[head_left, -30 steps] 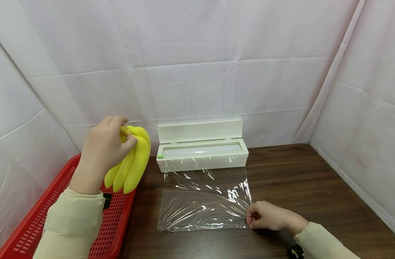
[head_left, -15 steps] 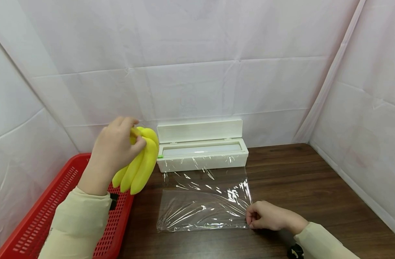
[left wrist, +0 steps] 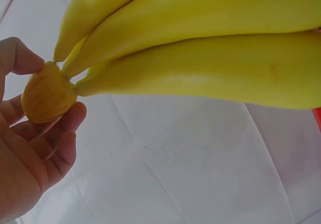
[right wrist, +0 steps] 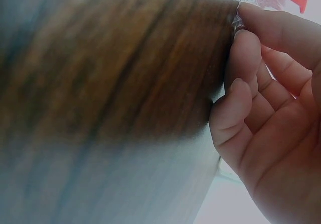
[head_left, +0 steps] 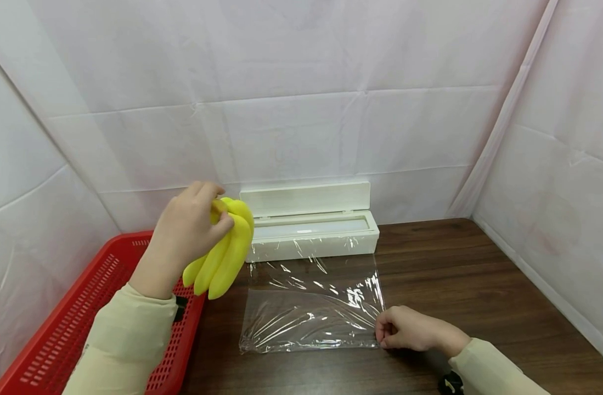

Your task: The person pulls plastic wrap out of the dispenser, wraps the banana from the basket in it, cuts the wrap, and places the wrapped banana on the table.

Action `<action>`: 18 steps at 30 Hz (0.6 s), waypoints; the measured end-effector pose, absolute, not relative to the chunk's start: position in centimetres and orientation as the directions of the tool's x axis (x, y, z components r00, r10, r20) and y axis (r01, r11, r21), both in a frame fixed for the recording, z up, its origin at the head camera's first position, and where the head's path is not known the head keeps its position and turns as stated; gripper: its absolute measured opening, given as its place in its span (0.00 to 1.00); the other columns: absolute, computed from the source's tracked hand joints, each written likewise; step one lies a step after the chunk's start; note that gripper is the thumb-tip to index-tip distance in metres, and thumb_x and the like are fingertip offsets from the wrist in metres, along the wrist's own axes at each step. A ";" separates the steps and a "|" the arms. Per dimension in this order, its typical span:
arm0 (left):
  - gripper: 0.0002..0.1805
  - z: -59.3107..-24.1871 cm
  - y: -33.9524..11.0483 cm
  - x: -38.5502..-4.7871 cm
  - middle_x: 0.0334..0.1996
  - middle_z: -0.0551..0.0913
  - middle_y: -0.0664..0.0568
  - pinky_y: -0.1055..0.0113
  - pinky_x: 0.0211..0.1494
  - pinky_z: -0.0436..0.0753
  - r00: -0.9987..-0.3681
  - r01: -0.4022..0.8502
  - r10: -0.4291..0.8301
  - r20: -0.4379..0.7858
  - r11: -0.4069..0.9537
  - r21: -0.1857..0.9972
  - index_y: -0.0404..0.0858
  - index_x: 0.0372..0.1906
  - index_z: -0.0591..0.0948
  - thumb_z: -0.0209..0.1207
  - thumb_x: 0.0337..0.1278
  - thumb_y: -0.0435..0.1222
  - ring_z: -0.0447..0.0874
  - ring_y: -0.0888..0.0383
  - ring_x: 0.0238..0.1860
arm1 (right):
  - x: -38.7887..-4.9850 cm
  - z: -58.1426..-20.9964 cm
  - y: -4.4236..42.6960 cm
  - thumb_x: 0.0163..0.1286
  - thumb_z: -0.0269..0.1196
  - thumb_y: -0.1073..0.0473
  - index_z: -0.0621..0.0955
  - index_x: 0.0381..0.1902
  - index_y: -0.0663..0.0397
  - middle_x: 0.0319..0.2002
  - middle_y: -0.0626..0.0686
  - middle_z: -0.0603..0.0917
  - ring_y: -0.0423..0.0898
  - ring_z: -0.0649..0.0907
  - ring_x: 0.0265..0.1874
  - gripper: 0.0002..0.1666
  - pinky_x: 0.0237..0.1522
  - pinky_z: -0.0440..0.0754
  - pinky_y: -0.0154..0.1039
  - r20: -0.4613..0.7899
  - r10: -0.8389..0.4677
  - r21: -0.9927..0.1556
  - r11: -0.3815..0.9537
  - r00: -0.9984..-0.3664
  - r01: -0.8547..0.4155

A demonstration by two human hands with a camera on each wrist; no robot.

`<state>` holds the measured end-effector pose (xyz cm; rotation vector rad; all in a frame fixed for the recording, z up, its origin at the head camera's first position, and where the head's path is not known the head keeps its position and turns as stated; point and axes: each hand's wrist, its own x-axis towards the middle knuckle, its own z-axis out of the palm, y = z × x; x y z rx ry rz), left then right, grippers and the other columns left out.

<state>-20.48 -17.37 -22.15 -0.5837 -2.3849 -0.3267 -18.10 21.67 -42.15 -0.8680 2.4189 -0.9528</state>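
Note:
A bunch of yellow bananas (head_left: 227, 258) hangs in the air from my left hand (head_left: 187, 230), which pinches it by the brown stem end (left wrist: 49, 93). It is held over the gap between the basket and the film, partly covering the left end of the white box. A sheet of clear plastic wrap (head_left: 306, 318) stretches from the white wrap dispenser (head_left: 311, 247) toward me across the table. My right hand (head_left: 412, 329) pinches the near right corner of this wrap, low at the tabletop. In the right wrist view, a bit of film (right wrist: 237, 22) shows between thumb and finger.
At the left stands a red perforated basket (head_left: 79, 307), partly behind my left forearm. The dispenser's lid (head_left: 306, 200) is raised at the back, near the white cloth wall (head_left: 291, 109). Dark wooden tabletop (head_left: 469, 285) extends to the right.
My left hand has carried the bananas to the right, away from above the red basket and slightly lower. The right hand and the plastic wrap have stayed in place.

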 end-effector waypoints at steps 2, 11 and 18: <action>0.16 -22.3 -17.2 -20.5 0.39 0.81 0.38 0.53 0.34 0.78 -0.691 0.492 0.329 0.643 0.867 0.084 0.29 0.43 0.78 0.56 0.45 0.32 0.77 0.45 0.31 | -18.1 -42.1 21.7 0.57 0.64 0.66 0.78 0.25 0.51 0.20 0.38 0.74 0.29 0.72 0.18 0.06 0.22 0.72 0.27 -0.135 -0.672 -0.712 0.577 -0.728 -0.400; 0.15 -22.7 -16.7 -20.8 0.39 0.81 0.40 0.56 0.34 0.78 -0.677 0.523 0.361 0.641 0.849 0.075 0.29 0.42 0.78 0.56 0.46 0.31 0.75 0.48 0.30 | -18.0 -42.1 21.6 0.57 0.64 0.66 0.78 0.24 0.52 0.19 0.38 0.74 0.29 0.72 0.18 0.06 0.22 0.72 0.28 -0.133 -0.671 -0.707 0.580 -0.729 -0.405; 0.15 -22.9 -16.6 -20.9 0.37 0.80 0.41 0.57 0.32 0.76 -0.678 0.526 0.369 0.636 0.847 0.070 0.29 0.41 0.78 0.55 0.45 0.31 0.74 0.49 0.29 | -18.0 -42.0 21.5 0.57 0.64 0.66 0.78 0.24 0.51 0.20 0.37 0.74 0.29 0.72 0.19 0.06 0.22 0.73 0.28 -0.134 -0.668 -0.702 0.585 -0.732 -0.405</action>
